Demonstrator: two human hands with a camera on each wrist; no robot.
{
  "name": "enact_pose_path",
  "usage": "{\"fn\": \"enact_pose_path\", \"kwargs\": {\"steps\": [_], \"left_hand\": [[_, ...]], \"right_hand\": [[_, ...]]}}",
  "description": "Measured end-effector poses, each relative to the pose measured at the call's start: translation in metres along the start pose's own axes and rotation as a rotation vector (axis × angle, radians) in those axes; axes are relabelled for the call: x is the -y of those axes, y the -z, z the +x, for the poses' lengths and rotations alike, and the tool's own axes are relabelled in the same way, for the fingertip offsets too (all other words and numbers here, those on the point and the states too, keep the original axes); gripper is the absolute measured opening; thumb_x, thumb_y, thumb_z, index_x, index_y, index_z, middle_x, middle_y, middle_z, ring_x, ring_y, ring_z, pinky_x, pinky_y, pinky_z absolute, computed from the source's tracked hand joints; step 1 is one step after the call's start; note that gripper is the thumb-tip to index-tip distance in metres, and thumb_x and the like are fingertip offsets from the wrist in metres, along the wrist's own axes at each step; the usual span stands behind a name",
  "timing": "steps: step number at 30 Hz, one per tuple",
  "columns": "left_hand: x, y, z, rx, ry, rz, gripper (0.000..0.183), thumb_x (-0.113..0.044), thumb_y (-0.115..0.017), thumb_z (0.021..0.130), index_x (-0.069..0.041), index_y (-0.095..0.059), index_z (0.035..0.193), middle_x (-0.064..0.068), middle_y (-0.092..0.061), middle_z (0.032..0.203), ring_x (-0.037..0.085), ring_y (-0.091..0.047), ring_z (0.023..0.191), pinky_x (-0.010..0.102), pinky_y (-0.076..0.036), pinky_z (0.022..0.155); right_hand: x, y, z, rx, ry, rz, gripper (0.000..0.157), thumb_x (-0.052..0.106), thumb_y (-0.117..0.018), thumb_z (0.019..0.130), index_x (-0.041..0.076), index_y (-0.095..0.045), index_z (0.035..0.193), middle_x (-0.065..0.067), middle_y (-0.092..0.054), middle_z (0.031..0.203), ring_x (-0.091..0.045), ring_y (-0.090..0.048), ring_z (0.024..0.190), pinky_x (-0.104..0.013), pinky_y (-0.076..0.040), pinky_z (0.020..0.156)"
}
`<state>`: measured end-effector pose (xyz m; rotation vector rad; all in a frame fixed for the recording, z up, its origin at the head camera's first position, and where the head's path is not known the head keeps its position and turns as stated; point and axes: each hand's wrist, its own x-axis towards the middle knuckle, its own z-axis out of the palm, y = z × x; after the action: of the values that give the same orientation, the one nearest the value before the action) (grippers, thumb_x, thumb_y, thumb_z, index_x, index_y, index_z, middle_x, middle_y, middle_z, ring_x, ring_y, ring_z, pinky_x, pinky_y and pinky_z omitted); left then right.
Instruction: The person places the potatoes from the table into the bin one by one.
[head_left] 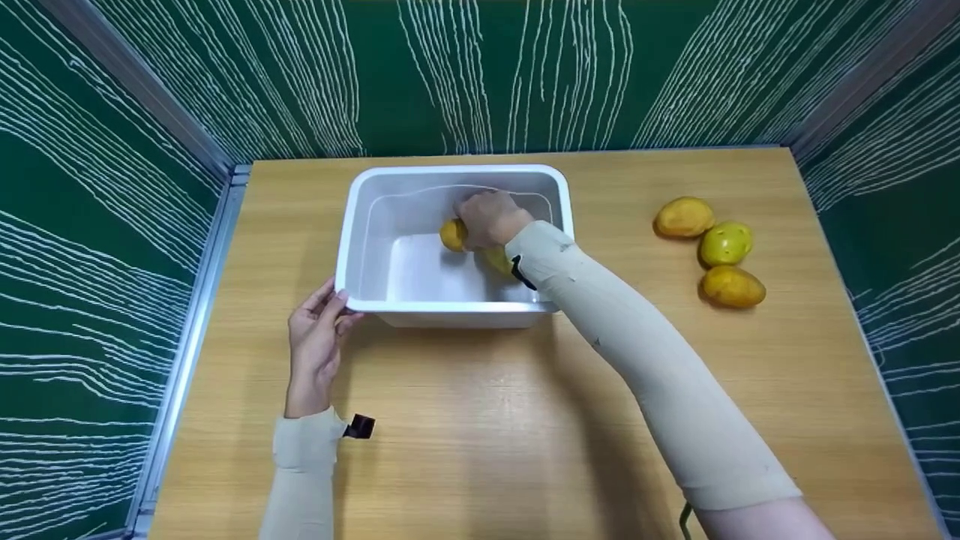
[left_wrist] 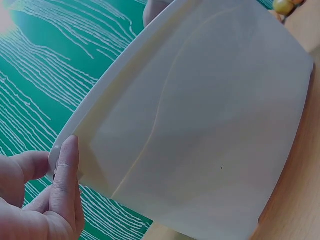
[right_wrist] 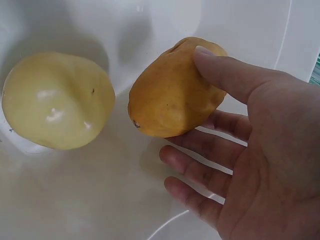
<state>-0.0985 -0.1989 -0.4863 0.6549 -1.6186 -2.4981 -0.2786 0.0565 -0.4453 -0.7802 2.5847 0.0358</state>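
The white plastic bin stands on the wooden tabletop. At the bin's near left corner, the left hand pinches its rim between thumb and fingers. Inside the bin, the right hand holds an orange-yellow mango between thumb and fingers; whether it touches the bin's floor I cannot tell. Beside it in the bin lies a pale yellow-green fruit. Right of the bin, a greener round fruit sits between two more mangoes.
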Motion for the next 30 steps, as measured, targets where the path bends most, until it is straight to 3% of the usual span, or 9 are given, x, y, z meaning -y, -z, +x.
{"fn": "enact_pose_path", "kwargs": {"steps": [11, 23, 30], "left_hand": [[0.001, -0.001, 0.0, -0.016, 0.007, -0.007, 0.046, 0.009, -0.054, 0.106, 0.013, -0.045, 0.151, 0.011, -0.056, 0.111, 0.012, -0.066, 0.075, 0.015, -0.067, 0.069], [0.001, 0.001, 0.001, -0.004, -0.008, 0.014, 0.047, 0.009, -0.053, 0.106, 0.014, -0.044, 0.151, 0.012, -0.054, 0.115, 0.012, -0.065, 0.08, 0.014, -0.067, 0.071], [0.001, 0.0, 0.001, -0.017, -0.007, 0.008, 0.046, 0.01, -0.053, 0.105, 0.014, -0.044, 0.151, 0.011, -0.055, 0.113, 0.012, -0.065, 0.078, 0.015, -0.067, 0.07]], "right_hand": [[0.006, -0.011, 0.003, -0.008, 0.023, -0.053, 0.039, 0.031, -0.075, 0.1, 0.005, -0.062, 0.126, -0.015, -0.071, 0.11, -0.029, -0.067, 0.097, -0.044, -0.066, 0.101], [0.012, -0.019, 0.007, 0.027, 0.022, -0.176, 0.043, 0.036, -0.071, 0.103, 0.006, -0.061, 0.132, -0.015, -0.072, 0.116, -0.03, -0.069, 0.106, -0.045, -0.065, 0.101], [0.012, -0.019, 0.01, 0.046, 0.023, -0.202, 0.041, 0.031, -0.072, 0.103, 0.007, -0.06, 0.134, -0.016, -0.071, 0.121, -0.032, -0.068, 0.112, -0.046, -0.063, 0.106]]}}
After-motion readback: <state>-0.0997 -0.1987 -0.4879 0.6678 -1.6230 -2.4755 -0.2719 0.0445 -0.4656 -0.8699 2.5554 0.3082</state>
